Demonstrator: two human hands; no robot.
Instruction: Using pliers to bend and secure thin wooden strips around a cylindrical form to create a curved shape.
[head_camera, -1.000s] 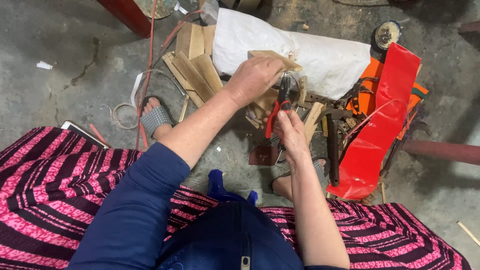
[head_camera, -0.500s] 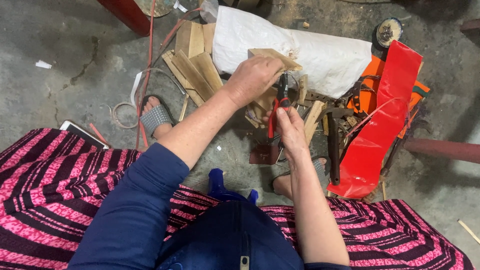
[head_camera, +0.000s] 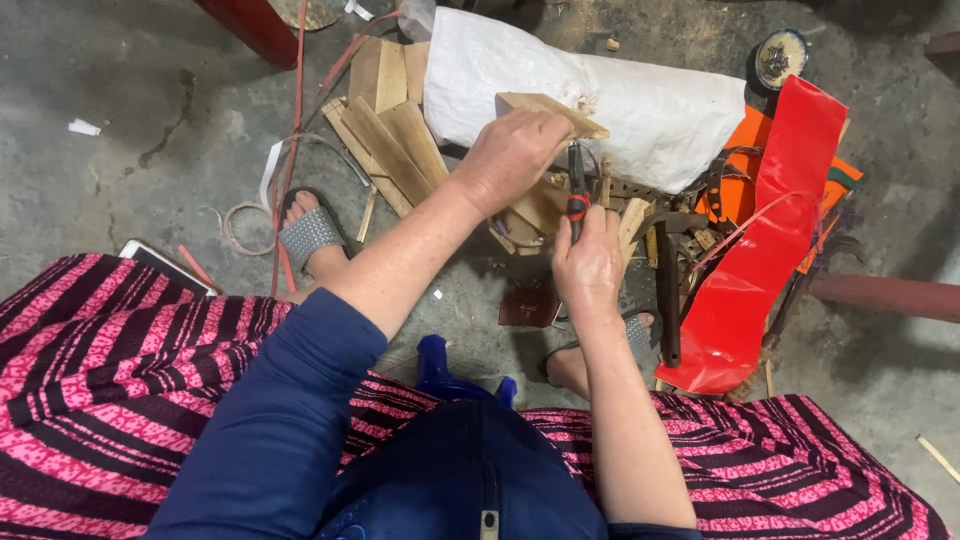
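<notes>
The left hand (head_camera: 510, 155) is closed over a flat piece of wood (head_camera: 560, 112), holding it tilted above the clutter at the middle of the scene, just in front of the white sack (head_camera: 640, 110) that lies at the far side. The right hand (head_camera: 590, 268) is wrapped tight around the handles of a red-and-black hand tool (head_camera: 577, 190), pliers by the look of it, whose tip points up to the underside of the wood; whether the tip bites on anything is hidden by the left hand. The work seems to be in mid-course: this piece is in hand and being worked at one spot, while a stack of similar wooden slats (head_camera: 390, 135) lies on the concrete floor (head_camera: 110, 190) to the left, apparently untouched, and more scraps sit under the hands. To the right lie a dark hammer (head_camera: 668, 285) and a folded red sheet (head_camera: 770, 230). Near the person, a blue plastic stool (head_camera: 440, 368) shows between the striped pink skirt (head_camera: 120, 370).
</notes>
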